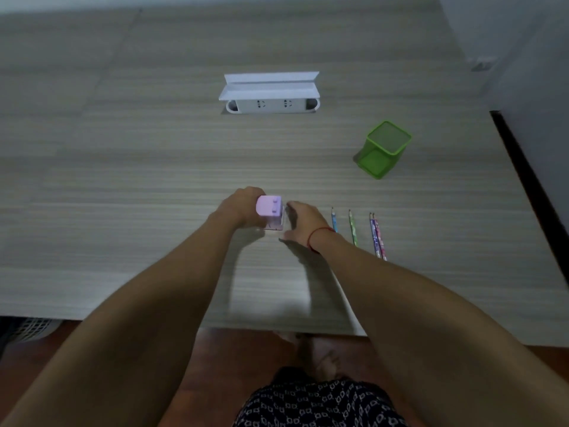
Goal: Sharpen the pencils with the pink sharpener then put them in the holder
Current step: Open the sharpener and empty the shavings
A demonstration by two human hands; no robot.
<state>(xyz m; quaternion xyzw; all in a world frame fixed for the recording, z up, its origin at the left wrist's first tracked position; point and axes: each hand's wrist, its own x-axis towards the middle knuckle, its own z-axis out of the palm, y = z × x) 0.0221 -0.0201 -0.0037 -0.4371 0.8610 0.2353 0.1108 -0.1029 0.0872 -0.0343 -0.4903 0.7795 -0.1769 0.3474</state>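
- Wood-grain grey table top (123, 180) carried every item in view.
- Left hand (243, 208) was curled round the left side of the small pink plastic pencil sharpener (270, 211) and held it upright on the table, near the front centre.
- Sharpener's pink upper part sat on a clear lower box, which rested on the table surface.
- Right hand (303, 221) lay just beside the sharpener's right side, fingers bent toward it; whether they gripped anything could not be told, since the contact point was blurred and hidden.
- Thin red string bracelet (317, 237) circled the right wrist.
- White flip-lid socket box (271, 94) stood at the far centre of the table, lid raised, well apart from the hands.
- Four patterned wooden pencils lay flat to the right of the right hand, tips pointing away from the person: a blue pencil (334, 220), a green pencil (353, 226), then a blue-and-pink pair (377, 235) touching side by side.
- Square green mesh metal holder (383, 149) stood upright beyond the pencils, toward the table's right edge, apart from them.
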